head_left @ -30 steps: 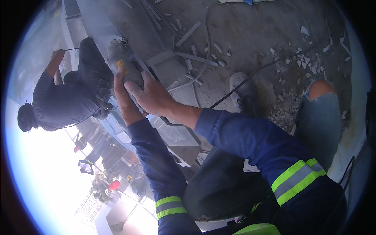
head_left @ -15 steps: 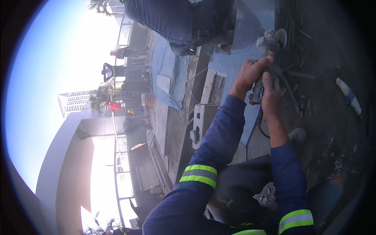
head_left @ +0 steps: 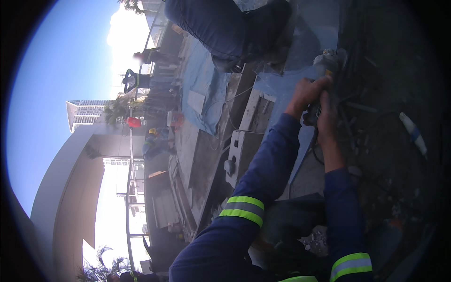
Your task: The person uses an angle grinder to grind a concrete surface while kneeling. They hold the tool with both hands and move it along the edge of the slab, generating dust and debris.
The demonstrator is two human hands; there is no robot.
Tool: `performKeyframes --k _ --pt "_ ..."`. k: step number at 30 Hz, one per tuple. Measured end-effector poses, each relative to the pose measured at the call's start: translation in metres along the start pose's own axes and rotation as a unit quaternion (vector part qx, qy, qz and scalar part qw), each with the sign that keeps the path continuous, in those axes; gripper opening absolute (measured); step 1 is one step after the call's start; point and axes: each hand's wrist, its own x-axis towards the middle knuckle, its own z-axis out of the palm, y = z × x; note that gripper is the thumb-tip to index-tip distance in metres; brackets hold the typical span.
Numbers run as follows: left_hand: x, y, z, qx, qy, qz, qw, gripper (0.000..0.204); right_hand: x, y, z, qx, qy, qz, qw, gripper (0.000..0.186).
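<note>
My left hand (head_left: pixel 307 97) is closed around the front body of an angle grinder (head_left: pixel 325 61). Behind it, my right hand (head_left: pixel 327 120) wraps the grinder's rear grip. The round disc (head_left: pixel 343 57) faces right, beside the long edge of a flat blue-grey sheet (head_left: pixel 281 89). Whether the disc touches that edge, I cannot tell in the haze. A dark cord (head_left: pixel 315 152) trails from the tool's rear end.
A co-worker's bent legs (head_left: pixel 221 33) are close by at the top. Left of my arm are a pale block with a square hole (head_left: pixel 238 148) and a blue tarp (head_left: pixel 197 80). Cut strips and a white-and-blue package (head_left: pixel 413 133) lie on the right; rubble (head_left: pixel 315 239) lies below.
The view has shifted, and the grinder with both hands sits slightly lower in it. Dust has thickened around the disc. Both hands keep their hold.
</note>
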Motion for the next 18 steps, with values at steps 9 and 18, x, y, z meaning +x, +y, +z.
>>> performKeyframes --k 9,18 --pt "0.003 -0.017 0.003 -0.118 -0.060 0.050 0.990 0.055 -0.006 0.011 -0.002 -0.011 0.014 -0.070 0.997 0.059" --pt "0.003 -0.009 0.001 -0.068 -0.060 0.040 0.995 0.058 -0.014 0.011 0.003 0.027 0.008 -0.031 0.999 0.076"
